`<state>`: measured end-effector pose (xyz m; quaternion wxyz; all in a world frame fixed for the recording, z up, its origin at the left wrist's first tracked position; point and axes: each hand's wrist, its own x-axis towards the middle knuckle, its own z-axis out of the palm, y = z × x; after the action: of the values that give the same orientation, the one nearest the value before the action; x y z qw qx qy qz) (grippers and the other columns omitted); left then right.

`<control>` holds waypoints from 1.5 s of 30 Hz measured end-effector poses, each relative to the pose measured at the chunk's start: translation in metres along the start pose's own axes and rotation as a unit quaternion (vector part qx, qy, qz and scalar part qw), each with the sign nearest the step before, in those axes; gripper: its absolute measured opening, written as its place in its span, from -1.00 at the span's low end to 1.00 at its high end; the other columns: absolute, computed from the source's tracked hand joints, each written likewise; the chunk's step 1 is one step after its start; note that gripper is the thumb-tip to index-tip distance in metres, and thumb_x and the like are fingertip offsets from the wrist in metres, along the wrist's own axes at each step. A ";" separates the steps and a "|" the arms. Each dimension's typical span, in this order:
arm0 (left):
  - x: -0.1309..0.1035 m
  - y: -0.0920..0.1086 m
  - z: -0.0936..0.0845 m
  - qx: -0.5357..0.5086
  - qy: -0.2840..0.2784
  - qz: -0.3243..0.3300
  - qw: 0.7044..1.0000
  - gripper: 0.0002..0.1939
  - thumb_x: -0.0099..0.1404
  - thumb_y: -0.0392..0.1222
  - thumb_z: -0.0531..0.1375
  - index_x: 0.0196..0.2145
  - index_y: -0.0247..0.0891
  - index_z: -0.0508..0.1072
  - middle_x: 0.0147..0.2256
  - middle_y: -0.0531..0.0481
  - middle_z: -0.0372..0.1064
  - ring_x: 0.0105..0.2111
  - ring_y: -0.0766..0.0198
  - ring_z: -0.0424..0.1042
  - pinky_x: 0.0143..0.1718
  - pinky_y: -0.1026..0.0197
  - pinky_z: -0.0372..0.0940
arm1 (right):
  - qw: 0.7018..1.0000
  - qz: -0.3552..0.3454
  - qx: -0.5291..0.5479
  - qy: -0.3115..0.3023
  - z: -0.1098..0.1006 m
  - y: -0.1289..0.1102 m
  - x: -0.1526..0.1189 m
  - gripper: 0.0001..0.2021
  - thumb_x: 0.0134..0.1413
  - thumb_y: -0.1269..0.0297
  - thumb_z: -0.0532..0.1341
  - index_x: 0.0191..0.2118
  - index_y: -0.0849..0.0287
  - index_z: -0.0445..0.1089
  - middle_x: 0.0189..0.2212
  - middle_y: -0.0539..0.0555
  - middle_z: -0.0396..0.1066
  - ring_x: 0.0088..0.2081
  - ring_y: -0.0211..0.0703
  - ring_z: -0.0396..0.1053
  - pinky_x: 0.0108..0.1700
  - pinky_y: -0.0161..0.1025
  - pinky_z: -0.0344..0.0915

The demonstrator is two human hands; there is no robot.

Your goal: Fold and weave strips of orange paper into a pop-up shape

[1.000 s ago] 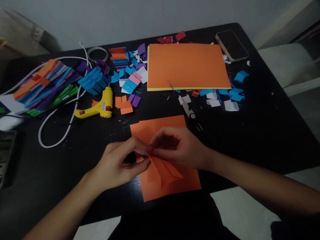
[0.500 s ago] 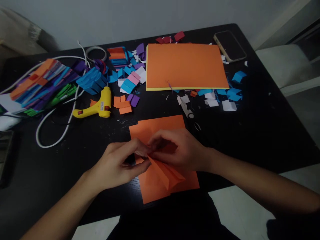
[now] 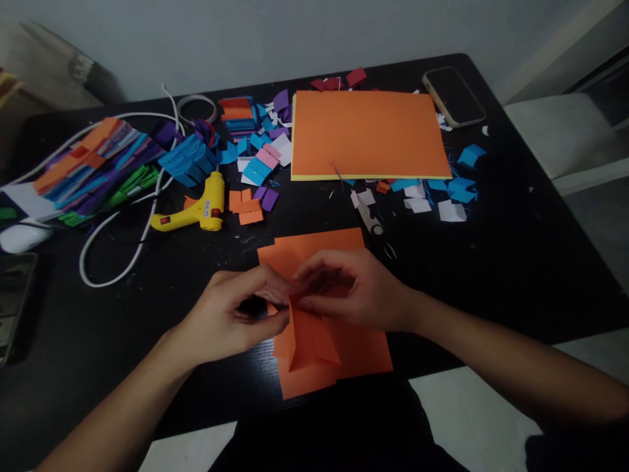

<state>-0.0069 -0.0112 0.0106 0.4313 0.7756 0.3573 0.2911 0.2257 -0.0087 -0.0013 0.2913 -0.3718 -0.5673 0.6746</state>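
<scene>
Between my two hands is a folded piece of orange paper (image 3: 312,337), its top edge pinched and its lower flaps fanned apart. My left hand (image 3: 240,311) grips it from the left, thumb and forefinger closed at the upper corner. On the other side, my right hand (image 3: 356,288) pinches the same top edge with its fingers curled over. Beneath lie flat orange sheets (image 3: 363,357) on the black table, partly covered by my hands and the folded piece. The exact fold under my fingertips is hidden.
A yellow glue gun (image 3: 211,203) lies to the left, near a white cable (image 3: 91,262) and bundled paper strips (image 3: 93,164). Behind my hands are a cutter (image 3: 371,219) and a stack of orange sheets (image 3: 368,134). A phone (image 3: 453,96) rests at the back right.
The folded orange paper has turned between my fingers, its lower flaps swinging left and opening wider. Both hands keep their pinch, and the view has shifted slightly.
</scene>
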 end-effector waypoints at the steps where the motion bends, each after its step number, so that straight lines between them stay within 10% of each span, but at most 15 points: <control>1: 0.000 0.000 0.000 0.000 -0.006 0.001 1.000 -0.82 0.19 -0.42 0.33 -0.27 -0.20 0.53 -0.40 0.05 0.61 -0.47 0.31 0.61 -0.43 0.38 0.51 | 1.000 0.005 0.004 -0.003 0.001 0.000 0.000 -0.75 0.09 0.27 0.43 -0.12 0.19 0.51 -0.23 0.10 0.62 -0.18 -0.15 0.60 -0.08 -0.21 0.54; 22: 0.002 0.000 0.001 0.013 -0.041 -0.011 0.999 -0.87 0.24 -0.41 0.28 -0.26 -0.25 0.55 -0.37 0.01 0.61 -0.42 0.32 0.60 -0.37 0.36 0.50 | 0.993 -0.047 -0.111 0.005 0.002 0.003 0.001 -0.78 0.04 0.34 0.40 -0.15 0.17 0.51 -0.31 0.04 0.61 -0.30 -0.20 0.56 -0.22 -0.28 0.47; 32: 0.004 -0.001 -0.006 -0.004 -0.030 -0.018 0.999 -0.79 0.27 -0.39 0.29 -0.14 -0.22 0.59 -0.33 -0.01 0.62 -0.38 0.29 0.61 -0.33 0.33 0.50 | 1.000 0.006 0.021 0.016 -0.001 0.007 0.004 -0.76 0.05 0.31 0.42 -0.14 0.20 0.50 -0.26 0.09 0.62 -0.24 -0.17 0.59 -0.17 -0.24 0.53; 45: 0.006 0.000 0.000 -0.109 -0.012 -0.174 0.979 -0.82 0.47 -0.10 0.19 -0.14 -0.23 0.53 -0.34 0.01 0.53 -0.38 0.34 0.45 -0.40 0.36 0.28 | 0.993 -0.044 -0.018 0.107 0.008 0.008 0.002 -0.84 0.11 0.32 0.38 -0.16 0.19 0.56 -0.28 0.07 0.63 -0.26 -0.19 0.60 -0.21 -0.29 0.52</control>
<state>-0.0038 -0.0065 0.0117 0.5612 0.6534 0.4482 0.2393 0.2183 -0.0123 -0.0085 0.3729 -0.4222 -0.5604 0.6072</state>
